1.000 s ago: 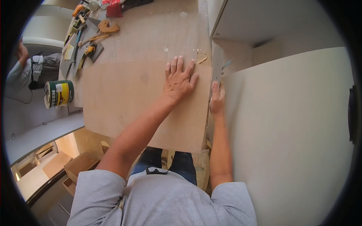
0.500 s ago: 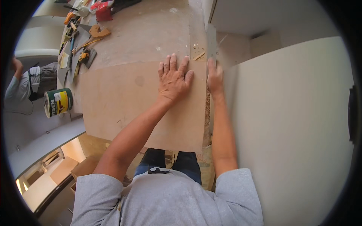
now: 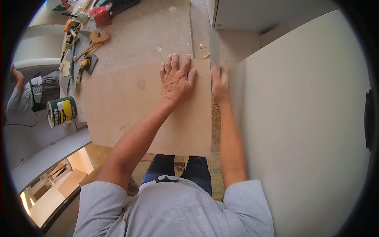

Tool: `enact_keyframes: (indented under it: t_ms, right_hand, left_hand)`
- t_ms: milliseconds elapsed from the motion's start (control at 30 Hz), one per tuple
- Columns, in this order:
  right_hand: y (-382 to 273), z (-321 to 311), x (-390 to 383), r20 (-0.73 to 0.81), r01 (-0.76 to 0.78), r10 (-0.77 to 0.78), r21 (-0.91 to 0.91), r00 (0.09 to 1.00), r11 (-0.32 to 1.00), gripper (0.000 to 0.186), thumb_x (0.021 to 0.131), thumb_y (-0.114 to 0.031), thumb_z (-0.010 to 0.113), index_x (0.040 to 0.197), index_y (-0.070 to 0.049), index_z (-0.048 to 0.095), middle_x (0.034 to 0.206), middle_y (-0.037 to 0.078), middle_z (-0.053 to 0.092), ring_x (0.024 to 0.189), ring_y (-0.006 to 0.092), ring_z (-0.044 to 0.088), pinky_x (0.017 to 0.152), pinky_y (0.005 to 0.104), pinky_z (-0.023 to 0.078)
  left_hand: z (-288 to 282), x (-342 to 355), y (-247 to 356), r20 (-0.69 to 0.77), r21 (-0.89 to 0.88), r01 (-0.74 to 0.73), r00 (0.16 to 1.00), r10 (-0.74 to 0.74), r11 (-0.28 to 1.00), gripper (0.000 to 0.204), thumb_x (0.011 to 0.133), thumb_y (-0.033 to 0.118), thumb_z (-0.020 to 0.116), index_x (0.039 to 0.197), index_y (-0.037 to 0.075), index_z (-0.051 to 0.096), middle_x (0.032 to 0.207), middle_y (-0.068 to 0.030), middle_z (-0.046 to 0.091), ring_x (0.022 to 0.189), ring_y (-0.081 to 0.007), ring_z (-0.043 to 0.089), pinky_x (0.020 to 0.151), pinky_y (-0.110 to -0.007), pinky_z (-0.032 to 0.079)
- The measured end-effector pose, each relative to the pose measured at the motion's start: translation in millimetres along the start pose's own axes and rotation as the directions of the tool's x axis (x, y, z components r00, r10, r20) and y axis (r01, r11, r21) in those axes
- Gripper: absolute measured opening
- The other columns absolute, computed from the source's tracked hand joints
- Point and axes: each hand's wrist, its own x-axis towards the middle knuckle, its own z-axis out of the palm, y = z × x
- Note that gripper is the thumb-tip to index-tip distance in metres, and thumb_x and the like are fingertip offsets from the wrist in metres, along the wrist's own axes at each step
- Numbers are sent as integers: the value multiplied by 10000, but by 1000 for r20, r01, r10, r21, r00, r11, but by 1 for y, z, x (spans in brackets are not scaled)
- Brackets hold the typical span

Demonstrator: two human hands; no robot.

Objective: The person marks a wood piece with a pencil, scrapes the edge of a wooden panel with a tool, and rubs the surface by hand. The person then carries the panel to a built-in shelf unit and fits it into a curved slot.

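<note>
A thin tan wooden board (image 3: 130,98) lies flat before me on a dusty worktable (image 3: 154,35). My left hand (image 3: 175,79) presses flat on the board near its far right corner, fingers spread and nothing in them. Just off the board's right edge is my right hand (image 3: 221,85), smeared by motion, its fingers closed round the near end of a long, narrow, flat grey tool (image 3: 214,45). The tool points away from me along the edge; its exact kind is hidden by the hand.
A large pale panel (image 3: 308,130) stands close on my right. At the left lie a yellow-and-black tool (image 3: 85,62) and a wooden saw handle (image 3: 99,36). A green-and-yellow bucket (image 3: 62,111) is at the table's left edge. Another person (image 3: 33,91) is at the far left.
My right hand has drawn slightly toward me along the board's edge, with the grey tool. My left hand keeps its place on the board. The whole view has shifted a little.
</note>
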Motion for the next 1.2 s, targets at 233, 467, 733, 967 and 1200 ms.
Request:
enact_keyframes:
  t_ms: [233,467,733,967,1200]
  right_hand:
    - [8,-2,-87,10,80,-81,64,997,995,408,1071,-318,533,1190,60,628,1107,230,704,990,374,660,874,436,496]
    - [-14,9,12,-9,85,-86,-62,996,994,493,1057,-409,535,1086,70,649,995,248,716,897,389,675,804,453,506]
    - [10,-5,-118,-23,76,-75,31,997,997,429,1066,-326,542,1215,66,635,1135,259,689,1034,344,651,893,431,497]
    - [-37,3,34,64,-28,29,-15,998,999,475,1059,-375,543,1120,86,638,1076,261,685,998,321,647,862,420,493]
    - [26,-20,-133,19,13,-14,27,1000,1000,411,1067,-331,541,1154,62,623,1033,179,696,955,300,642,881,414,514]
  left_hand:
    - [-2,-3,-17,-10,22,25,1000,-24,999,597,1016,485,492,1547,213,469,1602,-214,390,1530,-394,273,1259,-541,128]
    - [-2,1,-3,2,-15,10,1000,-10,1000,593,1015,483,496,1541,211,473,1599,-211,388,1529,-393,268,1257,-545,132]
    - [-3,-5,-20,-28,10,16,999,-16,1000,593,1017,495,498,1535,207,479,1591,-217,400,1526,-397,275,1257,-543,135]
    - [-6,-1,-1,20,-42,-6,1000,7,999,594,1017,485,496,1536,198,474,1591,-220,397,1525,-402,272,1256,-548,135]
    - [-7,1,-16,-6,7,24,1000,-24,1000,597,1019,477,497,1543,193,468,1600,-218,383,1531,-404,263,1256,-550,130]
